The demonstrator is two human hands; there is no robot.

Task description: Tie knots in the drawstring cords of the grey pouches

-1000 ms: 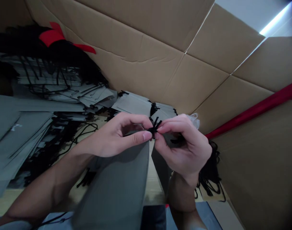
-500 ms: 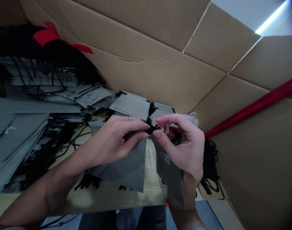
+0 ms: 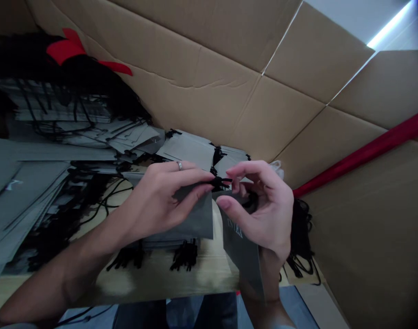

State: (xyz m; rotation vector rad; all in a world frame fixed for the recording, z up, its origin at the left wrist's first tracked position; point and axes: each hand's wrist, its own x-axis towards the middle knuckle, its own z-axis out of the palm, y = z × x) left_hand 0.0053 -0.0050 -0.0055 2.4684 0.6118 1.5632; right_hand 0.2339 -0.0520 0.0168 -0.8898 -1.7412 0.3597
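Note:
My left hand (image 3: 161,201) pinches the top edge of a grey paper bag (image 3: 195,219), thumb under and fingers over, with a ring on one finger. A knotted black cord (image 3: 218,183) sticks out between both hands at the bag's top. My right hand (image 3: 264,214) curls round the bag's other side panel (image 3: 241,249), which carries pale lettering, its forefinger and thumb closing on the cord's end. The bag hangs half unfolded above the wooden table (image 3: 209,274).
Stacks of flat grey bags (image 3: 30,183) with black cord handles fill the left and back. Loose black cords (image 3: 184,253) lie under my hands, more at the right (image 3: 301,246). Cardboard walls (image 3: 229,82) enclose the table; a red bar (image 3: 363,153) crosses the right wall.
The bag has dropped lower and opened further, showing the lettered side panel. My hands have shifted slightly apart, still pinching the cord at the top edge.

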